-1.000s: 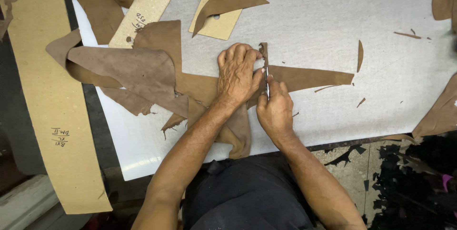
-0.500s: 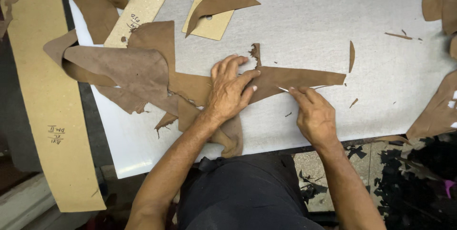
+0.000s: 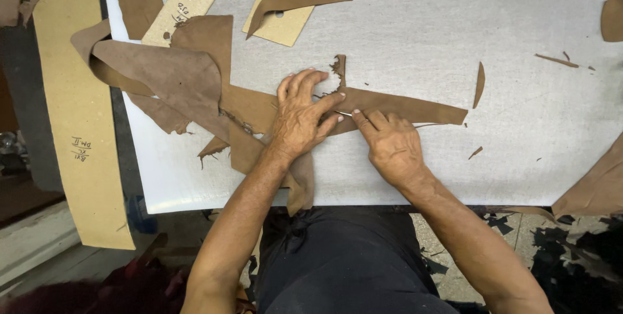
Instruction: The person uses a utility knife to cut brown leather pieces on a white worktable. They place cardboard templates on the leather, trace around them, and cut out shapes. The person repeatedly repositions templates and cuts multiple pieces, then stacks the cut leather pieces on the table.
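The white board (image 3: 493, 158) bears the brown leather (image 3: 402, 106), which lies flat under both hands' fingers. The left hand (image 3: 300, 116) presses down on it, fingers spread wide, gripping nothing. The right hand (image 3: 389, 145), just beside, has its fingers curled round a thin blade (image 3: 342, 113), its tip near the left fingertips.

Bare forearms, unsleeved, over dark navy clothing with creased fabric.

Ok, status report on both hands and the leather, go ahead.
Left hand flat on the brown leather strip, pinning it. Right hand gripping a thin blade at the strip's edge. Scraps on the board, none in the way.
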Motion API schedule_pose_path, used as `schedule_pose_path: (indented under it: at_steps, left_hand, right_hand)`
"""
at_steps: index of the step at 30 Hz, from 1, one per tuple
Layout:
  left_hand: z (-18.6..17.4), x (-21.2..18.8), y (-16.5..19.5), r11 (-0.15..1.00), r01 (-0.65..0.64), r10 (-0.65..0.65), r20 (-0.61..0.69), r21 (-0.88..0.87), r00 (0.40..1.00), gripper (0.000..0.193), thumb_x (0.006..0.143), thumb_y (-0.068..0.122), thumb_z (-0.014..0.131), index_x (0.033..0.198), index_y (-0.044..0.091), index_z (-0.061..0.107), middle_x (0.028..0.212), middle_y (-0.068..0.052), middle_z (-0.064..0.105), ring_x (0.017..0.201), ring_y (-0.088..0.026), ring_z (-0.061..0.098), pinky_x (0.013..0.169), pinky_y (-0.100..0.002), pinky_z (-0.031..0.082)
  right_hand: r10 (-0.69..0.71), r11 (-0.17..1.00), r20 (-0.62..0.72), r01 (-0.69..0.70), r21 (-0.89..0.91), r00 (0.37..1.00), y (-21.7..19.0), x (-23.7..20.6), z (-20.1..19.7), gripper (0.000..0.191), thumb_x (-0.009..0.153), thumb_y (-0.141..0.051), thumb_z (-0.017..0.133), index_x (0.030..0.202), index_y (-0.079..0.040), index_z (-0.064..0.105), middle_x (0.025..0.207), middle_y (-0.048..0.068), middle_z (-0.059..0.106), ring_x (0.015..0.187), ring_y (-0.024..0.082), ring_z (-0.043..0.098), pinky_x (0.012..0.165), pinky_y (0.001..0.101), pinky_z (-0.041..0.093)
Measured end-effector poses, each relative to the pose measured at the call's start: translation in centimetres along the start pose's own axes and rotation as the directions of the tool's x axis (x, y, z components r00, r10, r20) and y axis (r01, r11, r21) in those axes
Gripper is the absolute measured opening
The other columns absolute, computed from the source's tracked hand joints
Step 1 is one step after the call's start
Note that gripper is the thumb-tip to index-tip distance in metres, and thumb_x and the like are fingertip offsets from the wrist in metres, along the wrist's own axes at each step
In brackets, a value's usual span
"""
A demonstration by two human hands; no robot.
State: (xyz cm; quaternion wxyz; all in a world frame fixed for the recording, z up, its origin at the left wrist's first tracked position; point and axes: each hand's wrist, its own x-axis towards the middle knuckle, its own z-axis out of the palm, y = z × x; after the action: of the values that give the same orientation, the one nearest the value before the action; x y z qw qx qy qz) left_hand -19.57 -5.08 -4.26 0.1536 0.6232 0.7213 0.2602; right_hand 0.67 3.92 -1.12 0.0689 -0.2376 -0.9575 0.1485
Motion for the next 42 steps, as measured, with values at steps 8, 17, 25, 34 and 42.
schedule_pose_path:
  at_steps: [8, 17, 25, 34, 42]
  left_hand:
    - [-0.1, 0.4, 1.1, 0.998, 0.022, -0.023, 0.015, 0.051, 1.0, 0.039, 0.079, 0.035, 0.087, 0.115, 0.022, 0.078, 0.145, -0.011, 0.05, 0.144, -0.033, 0.036, 0.124, -0.057, 0.019]
    - [-0.2, 0.8, 1.3, 0.997, 0.065, -0.067, 0.039, 0.036, 0.997, 0.037, 0.078, 0.034, 0.086, 0.112, 0.02, 0.078, 0.142, -0.013, 0.051, 0.143, -0.034, 0.036, 0.123, -0.057, 0.017]
    - [3.2, 4.3, 7.1, 0.998, -0.031, 0.032, 0.0, -0.053, 1.0, 0.02, 0.096, 0.024, 0.077, 0.107, 0.007, 0.076, 0.104, -0.012, 0.066, 0.103, -0.027, 0.062, 0.092, -0.047, 0.05]
    - [10.1, 9.1, 11.9, 0.99, -0.011, 0.009, -0.011, -0.14, 1.0, 0.016, 0.084, 0.019, 0.077, 0.086, 0.006, 0.067, 0.08, -0.008, 0.064, 0.073, -0.021, 0.063, 0.064, -0.04, 0.054]
    - [9.6, 9.3, 12.3, 0.992, 0.013, -0.008, 0.037, -0.127, 0.999, 0.018, 0.084, 0.016, 0.076, 0.093, 0.003, 0.067, 0.083, -0.011, 0.064, 0.076, -0.024, 0.065, 0.064, -0.041, 0.056]
  right_hand:
    - [0.046, 0.999, 0.187, -0.045, -0.011, 0.981, 1.7, -0.7, -0.2, 0.057, 0.079, -0.008, 0.063, 0.136, -0.002, 0.061, 0.115, 0.013, 0.068, 0.087, 0.028, 0.064, 0.074, 0.0457, 0.051]
    - [0.153, 0.968, 0.236, -0.097, -0.233, 0.959, 12.1, -9.8, -4.2, 0.052, 0.091, 0.012, 0.055, 0.138, -0.01, 0.062, 0.128, 0.013, 0.068, 0.085, 0.022, 0.067, 0.072, 0.0394, 0.058]
    - [0.602, 0.669, -0.004, -0.502, 0.548, 0.799, 7.3, -11.9, -2.6, 0.036, 0.1, 0.001, 0.056, 0.136, 0.006, 0.058, 0.1, 0.014, 0.063, 0.08, 0.018, 0.072, 0.059, 0.0232, 0.059]
    - [0.704, 0.706, -0.137, -0.665, 0.244, 0.697, 4.8, -6.9, -0.4, 0.046, 0.087, 0.004, 0.063, 0.133, 0.007, 0.062, 0.097, 0.016, 0.062, 0.082, 0.029, 0.068, 0.07, 0.0399, 0.057]
    - [0.771, 0.595, 0.065, -0.753, 0.279, 0.634, 1.9, -8.7, -1.3, 0.045, 0.091, 0.005, 0.057, 0.136, 0.008, 0.058, 0.098, 0.018, 0.06, 0.072, 0.027, 0.065, 0.06, 0.0393, 0.056]
